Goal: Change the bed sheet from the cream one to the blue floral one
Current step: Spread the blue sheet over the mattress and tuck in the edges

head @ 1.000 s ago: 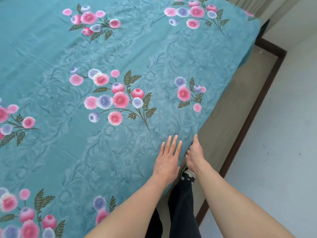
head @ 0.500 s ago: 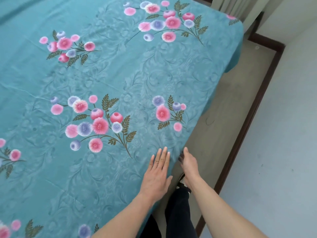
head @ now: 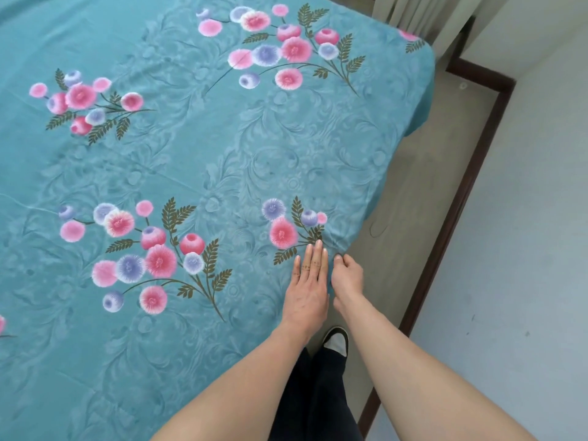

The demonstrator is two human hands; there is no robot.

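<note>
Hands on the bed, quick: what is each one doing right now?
Left hand: open, fingers straight, pressing flat on the blue floral sheet.
Right hand: fingers curled, pinching the sheet's edge at the bedside.

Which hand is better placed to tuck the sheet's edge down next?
Probably the right hand: its fingers curl at the blue floral sheet's edge, over the bed's side. The left hand lies flat on top, better suited to holding the fabric smooth.

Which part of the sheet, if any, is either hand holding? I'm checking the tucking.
The right hand pinches the blue floral cotton sheet at its side edge; the left hand lies flat.
</note>
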